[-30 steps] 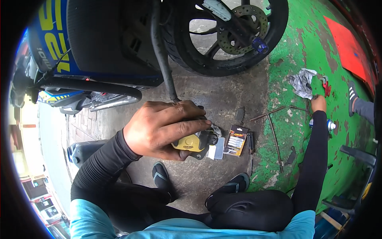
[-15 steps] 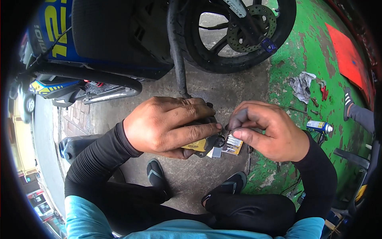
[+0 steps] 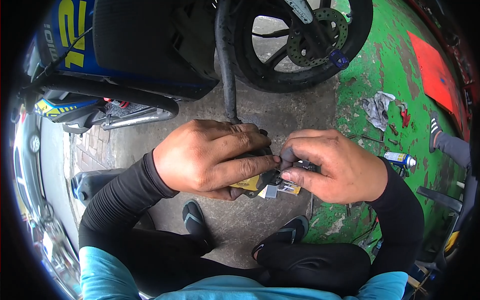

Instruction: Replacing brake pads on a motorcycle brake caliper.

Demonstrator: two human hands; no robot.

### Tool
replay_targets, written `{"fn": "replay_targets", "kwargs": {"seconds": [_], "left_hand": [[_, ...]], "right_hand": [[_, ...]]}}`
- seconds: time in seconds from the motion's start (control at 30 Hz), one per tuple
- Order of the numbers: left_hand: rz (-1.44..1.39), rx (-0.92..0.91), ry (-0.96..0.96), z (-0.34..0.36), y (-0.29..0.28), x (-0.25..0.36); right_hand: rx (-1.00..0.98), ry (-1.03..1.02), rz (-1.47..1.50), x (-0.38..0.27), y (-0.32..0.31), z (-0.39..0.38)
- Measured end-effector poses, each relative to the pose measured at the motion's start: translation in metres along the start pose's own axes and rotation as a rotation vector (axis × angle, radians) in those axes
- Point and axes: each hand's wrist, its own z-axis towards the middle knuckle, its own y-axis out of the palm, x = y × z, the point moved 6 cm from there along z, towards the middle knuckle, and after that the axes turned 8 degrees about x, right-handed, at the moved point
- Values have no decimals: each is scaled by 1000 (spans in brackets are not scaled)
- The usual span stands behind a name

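Note:
My left hand [image 3: 202,157] is wrapped over a black-and-yellow brake caliper [image 3: 254,183], its fingers covering most of the top. At the caliper's right end, my right hand [image 3: 337,165] is closed in a pinch, thumb and fingertips against or very near the part. Whatever those fingertips hold, if anything, is hidden. Below the hands, on the ground, lie a small printed card pack [image 3: 289,188] and a pale packet [image 3: 271,191], both partly covered.
Ahead is a scooter's front wheel [image 3: 292,84] with its brake disc [image 3: 296,49]. To the right lie a rag [image 3: 378,110], a red-handled tool [image 3: 404,116], a spray can [image 3: 399,159] and a red board [image 3: 434,75]. Another person's foot [image 3: 435,131] is at far right; a grey jug [image 3: 95,184] stands left.
My right hand has moved left, bringing its fingertips up to the caliper's end. The left hand keeps its hold almost unmoved. A car now shows in the left background.

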Motion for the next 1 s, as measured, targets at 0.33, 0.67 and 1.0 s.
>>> {"fn": "replay_targets", "kwargs": {"seconds": [0.33,0.67,1.0], "left_hand": [[-46,-22,-50,-1,0,-5],[-53,-54,-113,-2,0,-9],[-119,56,-103,2,0,-9]], "right_hand": [[-103,135,23,12,2,12],[188,-97,-105,-7,2,-6],[303,-336,-526,-17,13,-21]]}}
